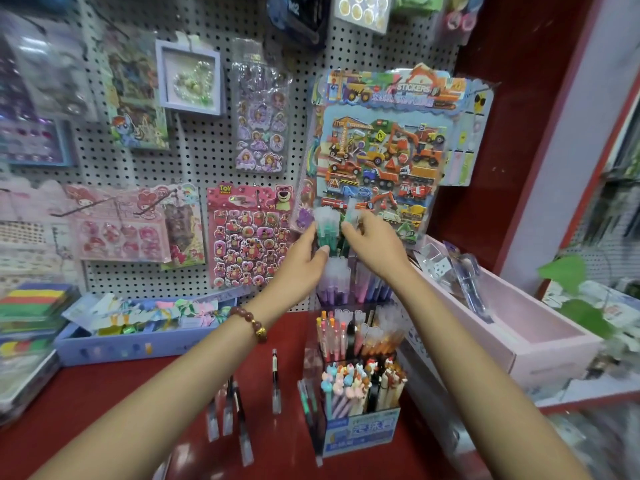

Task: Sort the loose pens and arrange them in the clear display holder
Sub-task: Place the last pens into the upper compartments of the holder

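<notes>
Clear display holder [311,356]: stepped and see-through, so every row shows above the one in front. It stands on the red surface [104,403] against the pegboard [207,161]. Top step: green pens [327,233], upright with clear caps up, kept together by colour. Left hand [304,252]: thumb in front and fingers behind the bunch, curled round it, most likely to hold it steady and squeeze out a gap. Right hand [375,244]: fingers closed narrowly, pinching a green pen [352,212] near its cap, just beside the bunch. It appears to be going in with its match, though blur hides the exact contact. Second step: purple pens [334,284] and blue pens [375,287], each colour in its own cluster. Third step: pink and orange pens [330,336], caps up. In front, touching the holder: a cardboard box [363,429] of animal-topped pens [356,375]. Loose pens not yet sorted lie flat on the surface to the left of the holder: one alone [275,379], and a group of three [228,410] side by side, within easy reach for the next pick. Bracelet [254,323] on the left wrist. Judged stage: green group nearly filled, loose stock remaining.
</notes>
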A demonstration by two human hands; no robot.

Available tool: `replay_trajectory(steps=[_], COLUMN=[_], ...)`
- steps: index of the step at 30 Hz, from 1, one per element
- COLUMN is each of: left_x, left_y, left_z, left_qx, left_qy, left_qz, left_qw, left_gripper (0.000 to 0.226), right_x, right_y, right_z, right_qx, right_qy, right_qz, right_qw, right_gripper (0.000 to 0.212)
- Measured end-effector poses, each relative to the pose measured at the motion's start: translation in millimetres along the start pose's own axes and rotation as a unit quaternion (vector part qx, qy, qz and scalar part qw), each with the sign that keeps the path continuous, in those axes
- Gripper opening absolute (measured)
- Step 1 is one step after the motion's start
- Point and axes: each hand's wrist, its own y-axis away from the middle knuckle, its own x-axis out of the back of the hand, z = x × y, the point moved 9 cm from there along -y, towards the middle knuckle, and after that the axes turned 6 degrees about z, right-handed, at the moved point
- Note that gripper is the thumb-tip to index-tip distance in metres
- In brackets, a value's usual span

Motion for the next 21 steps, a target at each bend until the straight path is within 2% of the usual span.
replay_trajectory(steps=[4, 6, 8, 10, 12, 15, 21], left_x=[2, 3, 3, 3, 3, 2, 4], left_y=[-6, -10, -13, -15, -17, -16, -13], left_z=[6, 7, 9, 11, 10, 9, 1], left_qx=[-0.018, -0.020, -0.022, -0.027, -0.021, -0.011, 0.016], left_qy=[-0.026, -0.049, -0.063, -0.075, -0.086, -0.085, -0.086], left_qz=[0.018, 0.034, 0.040, 0.040, 0.038, 0.029, 0.019], left_qw=[0.999, 0.998, 0.997, 0.996, 0.995, 0.996, 0.996], left_gripper=[0.038, 0.031, 0.028, 0.031, 0.029, 0.029, 0.039], right_x=[-11, -20, -26, -27, -26, -23, -27], right_y=[-1, -1, 0, 2, 3, 3, 3], right_z=[-5, -8, -11, -15, -15, -11, -13], right_qx=[0.029, 0.050, 0.047, 0.039, 0.036, 0.029, 0.079], right_qy=[0.046, 0.044, -0.024, -0.087, -0.112, -0.128, -0.042], right_qz=[-0.053, -0.108, -0.166, -0.191, -0.192, -0.182, -0.157], right_qw=[0.997, 0.992, 0.985, 0.977, 0.974, 0.975, 0.983], right_gripper=[0.020, 0.018, 0.007, 0.009, 0.002, 0.029, 0.033])
